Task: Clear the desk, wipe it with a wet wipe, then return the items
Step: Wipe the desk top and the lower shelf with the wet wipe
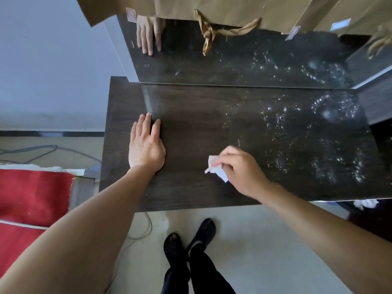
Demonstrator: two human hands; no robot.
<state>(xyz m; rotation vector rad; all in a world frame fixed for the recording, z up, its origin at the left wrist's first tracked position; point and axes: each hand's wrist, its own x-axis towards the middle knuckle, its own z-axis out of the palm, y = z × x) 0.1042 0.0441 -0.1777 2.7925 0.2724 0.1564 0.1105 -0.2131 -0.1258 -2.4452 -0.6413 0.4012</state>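
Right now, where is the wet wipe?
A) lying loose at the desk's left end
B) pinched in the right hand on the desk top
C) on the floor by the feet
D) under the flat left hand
B: the right hand pinches the crumpled white wipe against the desk, while the left hand lies flat on the top, holding nothing.

I can read no text, brand or number here. Past the far edge of the desk (191,187), the brown paper bags (233,9) carry small stickers: a red-edged sticker (131,15) toward the desk's left end, a second red-edged sticker (292,33) and a blue-edged sticker (340,25) toward its right end. Their faces are blank or too small for me to make out.
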